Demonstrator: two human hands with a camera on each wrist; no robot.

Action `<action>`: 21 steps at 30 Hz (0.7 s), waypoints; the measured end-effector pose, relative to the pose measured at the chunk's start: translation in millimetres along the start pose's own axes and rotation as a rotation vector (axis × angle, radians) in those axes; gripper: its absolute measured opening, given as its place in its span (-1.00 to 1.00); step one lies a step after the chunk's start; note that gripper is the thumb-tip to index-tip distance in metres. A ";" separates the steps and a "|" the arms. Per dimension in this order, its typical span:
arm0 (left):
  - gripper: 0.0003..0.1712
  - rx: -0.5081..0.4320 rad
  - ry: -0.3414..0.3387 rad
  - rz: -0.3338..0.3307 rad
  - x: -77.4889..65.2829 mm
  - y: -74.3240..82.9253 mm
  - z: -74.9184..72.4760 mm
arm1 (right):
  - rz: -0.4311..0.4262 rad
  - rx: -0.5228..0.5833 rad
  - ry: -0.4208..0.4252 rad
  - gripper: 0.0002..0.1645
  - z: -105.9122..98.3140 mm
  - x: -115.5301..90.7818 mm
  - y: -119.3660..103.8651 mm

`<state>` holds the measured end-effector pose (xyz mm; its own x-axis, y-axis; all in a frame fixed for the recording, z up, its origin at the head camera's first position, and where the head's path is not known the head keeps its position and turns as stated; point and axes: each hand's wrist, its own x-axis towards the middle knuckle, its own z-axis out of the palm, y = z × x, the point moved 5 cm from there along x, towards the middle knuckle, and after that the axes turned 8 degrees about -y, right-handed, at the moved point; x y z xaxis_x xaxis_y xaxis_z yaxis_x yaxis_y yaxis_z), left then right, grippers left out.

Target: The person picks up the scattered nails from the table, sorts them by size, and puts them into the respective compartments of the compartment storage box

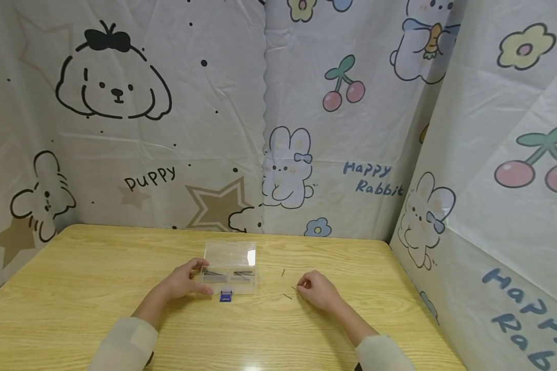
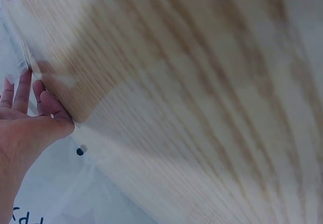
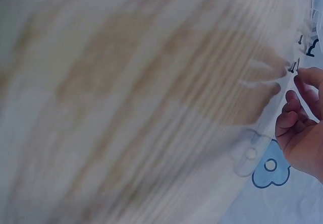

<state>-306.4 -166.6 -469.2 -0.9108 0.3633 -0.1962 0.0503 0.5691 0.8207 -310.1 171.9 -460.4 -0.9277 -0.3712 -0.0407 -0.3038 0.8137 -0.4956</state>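
Note:
A clear plastic box (image 1: 230,281) with compartments stands with its lid (image 1: 229,253) raised; thin dark nails (image 1: 243,273) lie in its left and right compartments. At its front is a blue latch (image 1: 225,296). My left hand (image 1: 184,281) grips the box's left side, thumb at the front corner and fingers further back. My right hand (image 1: 318,291) is low over the table right of the box, a small nail (image 1: 294,288) pinched at its fingertips. Two loose nails lie near it, one nail (image 1: 283,272) further back, another nail (image 1: 287,296) closer to me.
The wooden table (image 1: 260,335) reaches back to a printed cloth (image 1: 213,129) hung behind it. Another cloth panel (image 1: 501,232) runs along the right edge.

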 end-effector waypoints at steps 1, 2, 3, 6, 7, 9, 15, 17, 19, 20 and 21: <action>-0.10 -0.001 -0.001 0.001 -0.1 0.1 0.0 | 0.000 0.001 0.001 -0.90 0.0 -0.9 0.7; -0.10 -0.001 -0.001 0.001 -0.2 0.3 0.1 | -0.001 0.001 0.001 -0.90 0.3 -1.6 1.5; -0.09 -0.001 -0.001 0.002 -0.2 0.4 0.2 | -0.002 0.002 0.001 -0.90 0.5 -2.2 2.2; -0.09 0.001 0.000 0.003 -0.2 0.7 0.5 | -0.009 -0.001 0.003 -0.91 1.0 -4.0 3.8; -0.09 0.003 0.000 0.004 -0.2 0.7 0.6 | -0.011 -0.003 0.005 -0.92 1.2 -4.5 4.2; -0.08 0.006 0.001 0.006 -0.1 0.8 0.7 | -0.019 -0.009 0.010 -0.92 1.6 -5.3 4.8; -0.08 0.009 0.005 0.006 -0.6 1.7 0.3 | -0.012 -0.022 0.021 -0.91 2.3 -4.7 7.1; -0.08 0.007 0.005 0.007 -0.7 2.2 0.3 | -0.012 -0.022 0.024 -0.90 2.4 -4.5 7.3; -0.09 0.006 0.005 0.007 -0.8 2.8 0.4 | -0.009 -0.017 0.028 -0.90 2.3 -4.3 7.3; -0.09 0.006 0.005 0.007 -0.9 3.0 0.4 | -0.006 -0.016 0.029 -0.91 2.4 -4.3 7.3; -0.09 0.005 0.004 0.007 -1.0 3.1 0.5 | -0.005 -0.015 0.031 -0.91 2.5 -4.2 7.3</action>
<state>-305.2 -164.8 -466.7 -0.9122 0.3640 -0.1882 0.0588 0.5706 0.8191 -307.9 178.3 -466.0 -0.9325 -0.3610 -0.0112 -0.3111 0.8187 -0.4826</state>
